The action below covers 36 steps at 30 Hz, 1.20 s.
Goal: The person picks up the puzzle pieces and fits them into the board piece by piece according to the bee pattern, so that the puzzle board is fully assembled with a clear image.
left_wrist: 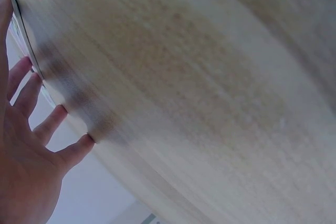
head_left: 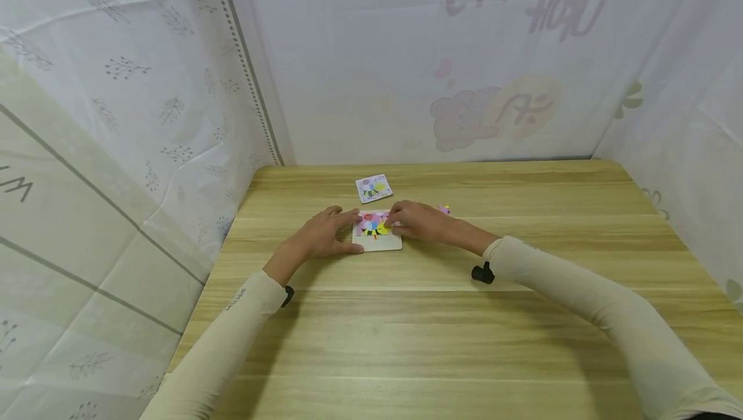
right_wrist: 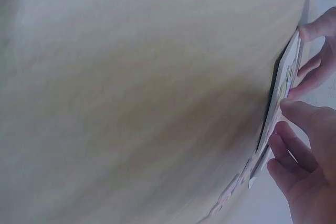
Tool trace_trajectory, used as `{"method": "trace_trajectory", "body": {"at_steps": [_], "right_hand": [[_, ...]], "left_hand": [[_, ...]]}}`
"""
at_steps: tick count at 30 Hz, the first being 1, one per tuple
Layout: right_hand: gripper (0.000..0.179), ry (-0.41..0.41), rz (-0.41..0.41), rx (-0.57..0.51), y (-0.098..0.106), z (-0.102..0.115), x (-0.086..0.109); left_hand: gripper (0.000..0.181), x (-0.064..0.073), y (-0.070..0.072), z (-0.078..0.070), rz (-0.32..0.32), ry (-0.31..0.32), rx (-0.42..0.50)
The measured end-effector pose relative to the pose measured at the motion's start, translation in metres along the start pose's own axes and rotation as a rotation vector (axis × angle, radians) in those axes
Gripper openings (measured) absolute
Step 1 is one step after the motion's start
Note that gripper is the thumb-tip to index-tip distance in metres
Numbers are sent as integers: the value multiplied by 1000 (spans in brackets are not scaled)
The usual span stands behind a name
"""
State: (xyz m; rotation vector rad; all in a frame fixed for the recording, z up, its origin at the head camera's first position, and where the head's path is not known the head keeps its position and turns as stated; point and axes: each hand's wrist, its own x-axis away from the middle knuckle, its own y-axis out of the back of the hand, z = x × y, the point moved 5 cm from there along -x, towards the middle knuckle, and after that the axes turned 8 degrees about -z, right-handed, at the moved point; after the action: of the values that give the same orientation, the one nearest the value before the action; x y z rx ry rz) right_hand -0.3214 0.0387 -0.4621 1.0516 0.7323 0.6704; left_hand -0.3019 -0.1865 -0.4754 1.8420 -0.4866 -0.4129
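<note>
A white puzzle board (head_left: pixel 383 243) with a bee picture in pink, yellow and black lies flat on the wooden table. My left hand (head_left: pixel 325 233) rests at its left side, fingers spread, thumb by the lower left corner. In the left wrist view several fingers of the left hand (left_wrist: pixel 31 129) touch down along the board and table. My right hand (head_left: pixel 424 221) is over the board's right part, thumb and index finger pinching a yellow puzzle piece (head_left: pixel 384 228) at the bee. The right wrist view shows the right hand (right_wrist: pixel 310 145) side-on; its fingertips partly hide the piece.
Behind the board lies a square card (head_left: pixel 374 189) with a similar bee picture. Loose pink and yellow pieces (head_left: pixel 444 209) lie right of the board, partly behind the right hand. A printed white curtain (head_left: pixel 360 84) borders the wooden table (head_left: pixel 371 342) at the back and sides.
</note>
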Motion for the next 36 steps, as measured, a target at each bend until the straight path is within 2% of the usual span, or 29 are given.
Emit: {"method": "trace_trajectory", "body": {"at_steps": [8, 16, 24, 30, 36], "right_hand": [[23, -68, -48, -16, 15, -12, 3], [19, -84, -107, -32, 19, -29, 4], [21, -100, -81, 12, 19, -40, 2], [23, -149, -61, -6, 18, -45, 2], [24, -129, -66, 6, 17, -49, -1]], "left_hand": [[89, 1, 1, 2, 4, 15, -12], [89, 1, 2, 3, 17, 22, -16], [89, 2, 1, 3, 9, 16, -12], [89, 1, 1, 2, 11, 9, -6], [89, 1, 1, 0, 15, 10, 2]]}}
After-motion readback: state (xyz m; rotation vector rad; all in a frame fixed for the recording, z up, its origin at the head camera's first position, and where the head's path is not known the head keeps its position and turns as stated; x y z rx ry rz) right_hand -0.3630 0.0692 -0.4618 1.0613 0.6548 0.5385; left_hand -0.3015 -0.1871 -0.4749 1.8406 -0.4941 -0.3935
